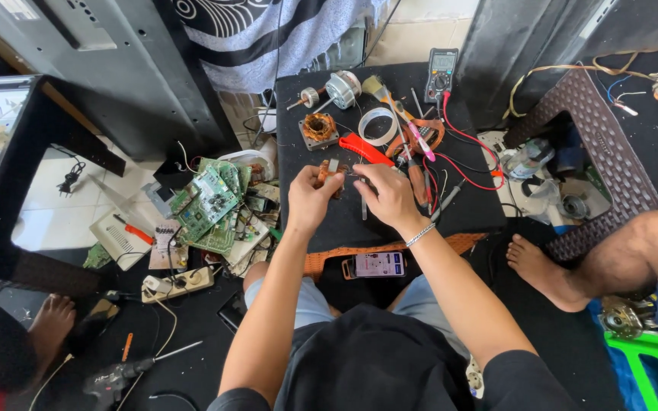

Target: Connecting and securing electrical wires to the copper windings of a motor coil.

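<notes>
1. Head view, looking down over a black work mat [451, 217] crowded with parts. Both hands meet at its near middle.
2. The left hand [310, 199] is clenched around a small coppery part [329, 173], which sticks out above the thumb.
3. The right hand [390, 196] has its fingers curled in, pinching a thin metal piece [354, 176] just beside that coppery part; a silver bracelet [420, 234] sits on the wrist.
4. Just behind the hands lies a red-handled tool [365, 149], with a roll of white tape [378, 125] and a copper-wound stator [318, 128] near it.
5. At the far edge stands a multimeter [441, 74], its red lead [470, 138] looping across the mat.
6. Left of the mat, a heap of green circuit boards [211, 205]. Near the knees, a phone [376, 265].
7. A co-worker's bare foot [538, 266] rests at right.
</notes>
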